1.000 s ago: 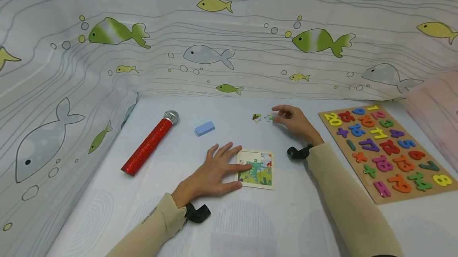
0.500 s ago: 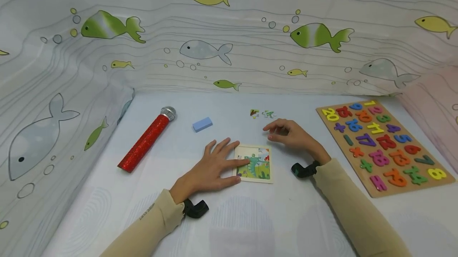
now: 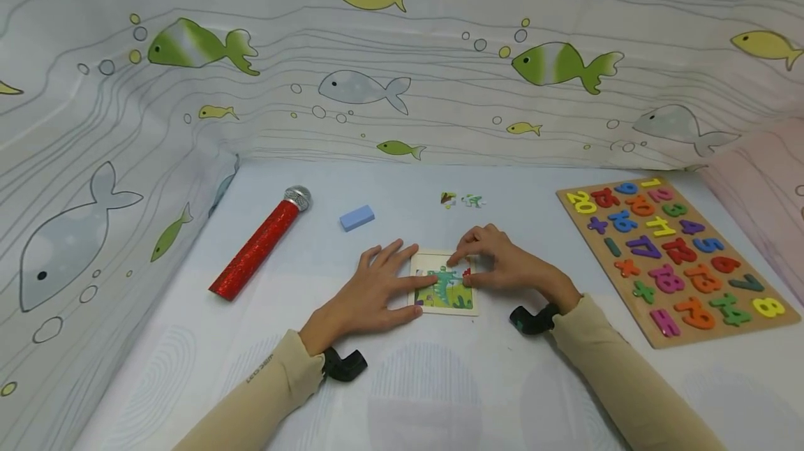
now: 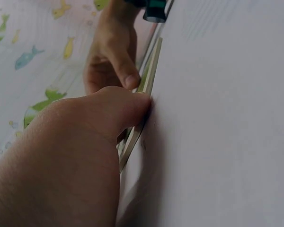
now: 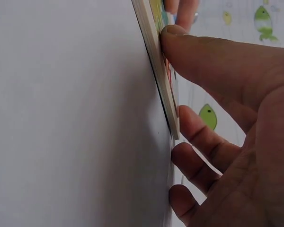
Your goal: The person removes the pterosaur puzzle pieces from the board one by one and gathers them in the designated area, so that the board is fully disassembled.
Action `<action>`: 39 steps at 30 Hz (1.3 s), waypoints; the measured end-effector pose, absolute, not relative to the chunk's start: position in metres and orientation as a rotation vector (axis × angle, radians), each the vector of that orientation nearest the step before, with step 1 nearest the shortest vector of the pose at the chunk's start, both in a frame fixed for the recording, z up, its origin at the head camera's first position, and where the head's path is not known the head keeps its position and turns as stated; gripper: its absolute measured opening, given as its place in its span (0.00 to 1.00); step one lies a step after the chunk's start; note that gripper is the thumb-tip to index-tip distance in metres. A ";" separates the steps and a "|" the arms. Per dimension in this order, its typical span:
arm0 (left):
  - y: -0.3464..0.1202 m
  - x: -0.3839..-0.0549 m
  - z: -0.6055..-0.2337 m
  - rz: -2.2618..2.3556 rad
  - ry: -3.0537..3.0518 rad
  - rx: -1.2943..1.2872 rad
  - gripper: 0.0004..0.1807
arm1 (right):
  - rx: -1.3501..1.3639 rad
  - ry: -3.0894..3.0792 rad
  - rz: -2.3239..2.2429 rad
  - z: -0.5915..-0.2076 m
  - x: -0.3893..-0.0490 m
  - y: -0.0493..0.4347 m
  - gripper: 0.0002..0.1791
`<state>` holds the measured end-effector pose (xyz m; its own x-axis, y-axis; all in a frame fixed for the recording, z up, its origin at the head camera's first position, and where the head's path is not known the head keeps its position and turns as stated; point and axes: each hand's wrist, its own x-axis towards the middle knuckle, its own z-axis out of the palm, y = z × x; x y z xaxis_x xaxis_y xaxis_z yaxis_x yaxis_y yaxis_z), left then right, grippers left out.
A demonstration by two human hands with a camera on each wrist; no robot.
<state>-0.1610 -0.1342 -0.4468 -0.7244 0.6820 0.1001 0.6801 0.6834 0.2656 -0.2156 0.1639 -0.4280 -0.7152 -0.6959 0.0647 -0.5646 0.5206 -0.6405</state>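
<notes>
A small framed jigsaw puzzle [image 3: 444, 301] with a green dinosaur picture lies flat in the middle of the table. My left hand [image 3: 367, 297] rests on its left side with spread fingers, the index fingertip over the picture. In the left wrist view the thumb [image 4: 135, 106] lies along the frame's edge. My right hand [image 3: 502, 262] touches the puzzle's upper right, index and thumb bent toward its surface. In the right wrist view its thumb [image 5: 189, 49] presses on the picture; whether it pinches a piece is hidden. Two loose puzzle pieces, one [image 3: 447, 199] beside another [image 3: 473, 201], lie behind.
To the left lies a red glittery microphone [image 3: 260, 245] with a silver head. A blue block [image 3: 357, 218] lies behind my left hand. On the right is a wooden number board [image 3: 634, 266] with coloured numbers. A fish-patterned cloth [image 3: 452, 88] stands behind the table.
My right hand has drawn back from the loose pieces and come left onto the puzzle's upper right. The left hand has stayed on the puzzle. The loose pieces are still at the back.
</notes>
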 end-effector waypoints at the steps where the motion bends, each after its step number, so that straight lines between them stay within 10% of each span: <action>1: -0.134 -0.161 -0.447 0.457 2.874 1.165 0.29 | -1.085 2.566 -0.960 -0.428 -0.215 0.164 0.16; 39: -0.136 -0.160 -0.450 0.485 2.866 1.159 0.29 | -1.169 2.619 -0.852 -0.419 -0.210 0.162 0.27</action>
